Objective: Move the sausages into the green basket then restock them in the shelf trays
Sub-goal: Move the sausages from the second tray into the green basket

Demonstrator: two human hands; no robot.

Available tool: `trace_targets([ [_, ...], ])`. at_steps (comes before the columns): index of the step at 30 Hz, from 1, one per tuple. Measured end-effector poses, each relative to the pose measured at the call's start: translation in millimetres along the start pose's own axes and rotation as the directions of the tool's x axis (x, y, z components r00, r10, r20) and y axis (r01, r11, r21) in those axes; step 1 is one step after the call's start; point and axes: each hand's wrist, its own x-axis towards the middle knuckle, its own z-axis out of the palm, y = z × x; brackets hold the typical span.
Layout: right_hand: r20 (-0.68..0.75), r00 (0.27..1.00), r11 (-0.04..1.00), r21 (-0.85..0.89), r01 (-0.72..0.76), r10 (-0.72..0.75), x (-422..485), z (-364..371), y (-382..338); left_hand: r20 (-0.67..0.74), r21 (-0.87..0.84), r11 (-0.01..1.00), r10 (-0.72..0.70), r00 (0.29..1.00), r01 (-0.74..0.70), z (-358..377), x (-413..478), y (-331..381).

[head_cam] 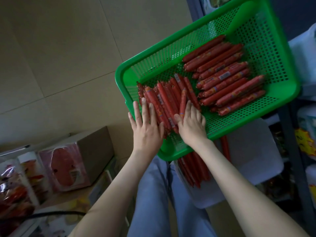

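Inside green basket (213,24), two sausage heaps (222,77), two flat hands (147,127).

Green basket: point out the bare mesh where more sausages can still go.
In the green basket, bare mesh runs along the far wall beyond the far sausage stack, and along the right-hand edge between that stack and the rim. The near-left corner is crowded: the near sausage pile sits there under the left hand and right hand.
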Motion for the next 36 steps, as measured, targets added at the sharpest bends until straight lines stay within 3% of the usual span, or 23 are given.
trace_targets([
  [5,0.004,1.0,0.965,-0.26,0.02,-0.019,0.2,-5.5,20.4,-0.013,0.069,0.99,0.12,0.993,-0.119,3.7,-6.8,21.6],
  [9,-0.2,0.97,0.98,-0.173,0.1,-0.135,-10.6,-10.3,30.0,0.044,0.089,0.976,0.196,0.98,-0.199,12.9,-10.8,40.6],
  [11,-0.442,0.876,0.981,-0.099,0.169,-0.195,-20.7,-10.8,41.5,0.048,0.075,0.973,0.217,0.975,-0.22,14.4,-12.1,48.6],
  [13,-0.659,0.738,0.985,-0.025,0.172,-0.146,-34.8,-8.6,61.4,0.047,0.047,0.968,0.244,0.969,-0.246,13.4,-14.9,59.4],
  [16,-0.777,0.628,0.978,0.168,0.128,0.051,-62.2,10.7,101.4,0.053,-0.048,0.937,0.348,0.936,-0.346,13.8,-27.5,80.9],
  [17,-0.747,0.653,0.972,0.226,0.07,0.127,-69.5,22.9,115.5,0.055,-0.052,0.912,0.409,0.911,-0.407,16.6,-34.2,87.2],
  [18,-0.658,0.727,0.964,0.265,-0.02,0.196,-75.4,36.6,128.6,0.06,-0.028,0.884,0.467,0.882,-0.466,20.9,-41.3,92.1],
  [20,-0.299,0.906,0.935,0.282,-0.216,0.3,-82.3,61.8,147.4,0.082,0.081,0.854,0.508,0.857,-0.514,30.2,-52.7,98.5],
  [22,0.026,0.943,0.907,0.265,-0.327,0.333,-83.9,79.3,157.3,0.094,0.179,0.865,0.46,0.883,-0.469,35.6,-56.0,104.9],
  [26,0.067,0.952,0.897,0.322,-0.303,0.297,-78.0,90.4,158.5,0.098,0.257,0.862,0.428,0.899,-0.438,36.7,-55.7,112.1],
  [29,0.173,0.936,0.795,0.494,-0.352,0.307,-77.1,96.1,155.4,0.088,0.262,0.866,0.418,0.904,-0.425,37.1,-56.9,112.7],
  [32,0.156,0.924,0.723,0.582,-0.372,0.35,-79.6,99.1,154.0,0.095,0.201,0.89,0.397,0.913,-0.408,34.8,-58.7,114.7],
  [34,0.157,0.909,0.577,0.728,-0.371,0.386,-85.8,94.2,155.8,0.082,0.115,0.913,0.383,0.92,-0.39,30.2,-62.6,121.3],
  [36,0.181,0.904,0.363,0.871,-0.331,0.388,-99.8,80.1,159.8,0.058,0.005,0.928,0.371,0.927,-0.372,24.5,-71.3,130.6],
])
